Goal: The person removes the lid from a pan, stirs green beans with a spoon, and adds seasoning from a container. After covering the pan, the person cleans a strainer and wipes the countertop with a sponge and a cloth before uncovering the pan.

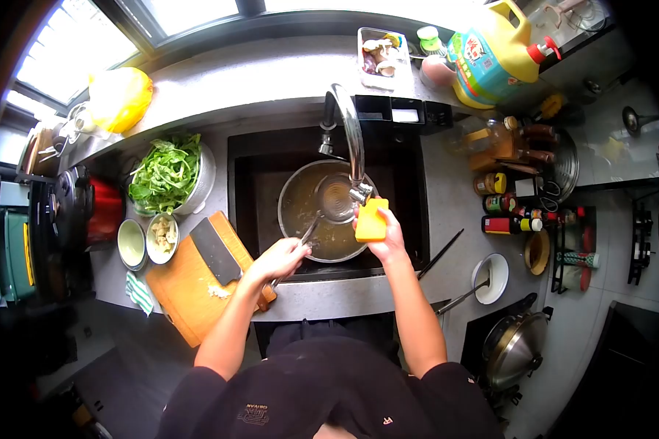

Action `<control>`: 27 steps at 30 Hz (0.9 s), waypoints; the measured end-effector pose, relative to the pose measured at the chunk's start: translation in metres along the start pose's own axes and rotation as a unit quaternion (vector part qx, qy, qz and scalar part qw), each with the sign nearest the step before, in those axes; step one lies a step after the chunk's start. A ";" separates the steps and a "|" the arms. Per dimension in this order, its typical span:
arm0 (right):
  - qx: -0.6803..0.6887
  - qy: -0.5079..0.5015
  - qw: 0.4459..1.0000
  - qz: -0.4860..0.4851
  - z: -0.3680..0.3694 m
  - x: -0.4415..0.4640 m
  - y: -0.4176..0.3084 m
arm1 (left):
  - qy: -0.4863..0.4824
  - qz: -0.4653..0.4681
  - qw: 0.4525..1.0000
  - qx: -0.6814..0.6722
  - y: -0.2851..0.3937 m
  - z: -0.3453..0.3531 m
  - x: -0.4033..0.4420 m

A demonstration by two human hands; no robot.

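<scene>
My left hand point(285, 257) is closed round the handle of a metal ladle point(336, 201). The ladle's round head lies over a large basin of cloudy brownish water point(291, 233) in the dark sink point(250, 212). A yellow-orange sponge point(372, 221) is gripped in my right hand point(389, 235), just right of the ladle head and over the basin's right rim. The chrome faucet point(353, 132) arches over the basin, its lower end close to the sponge. Whether water is running from it, I cannot make out.
Left of the sink are a cutting board point(190, 296) with a cleaver point(216, 252), a colander of leafy greens point(167, 175) and two small bowls point(132, 243). On the right are bottles point(505, 224), a white bowl point(490, 279) and a lidded pan point(518, 350). A yellow jug point(483, 58) stands behind.
</scene>
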State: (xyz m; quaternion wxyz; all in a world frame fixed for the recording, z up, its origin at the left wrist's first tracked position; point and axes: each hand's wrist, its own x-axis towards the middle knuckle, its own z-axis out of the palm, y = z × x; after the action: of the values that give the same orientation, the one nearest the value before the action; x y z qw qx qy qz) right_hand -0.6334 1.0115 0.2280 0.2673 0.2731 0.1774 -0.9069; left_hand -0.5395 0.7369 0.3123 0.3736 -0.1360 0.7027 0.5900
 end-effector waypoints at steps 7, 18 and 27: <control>-0.079 0.041 0.996 0.020 0.038 0.063 0.037 | 0.252 0.038 0.958 0.130 -0.022 0.025 -0.104; -0.229 0.082 0.961 -0.130 0.013 0.098 0.026 | 0.354 0.091 0.923 0.124 -0.033 0.067 -0.128; -0.568 0.234 0.662 -0.430 -0.045 0.096 -0.037 | 0.355 0.130 0.916 0.133 -0.041 0.083 -0.132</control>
State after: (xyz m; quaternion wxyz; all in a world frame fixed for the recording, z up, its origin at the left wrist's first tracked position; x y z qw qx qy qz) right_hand -0.7050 1.0240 0.1424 -0.0989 0.1646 0.8125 -0.5504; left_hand -0.3934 0.7703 0.3712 0.0345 -0.1932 0.8725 0.4475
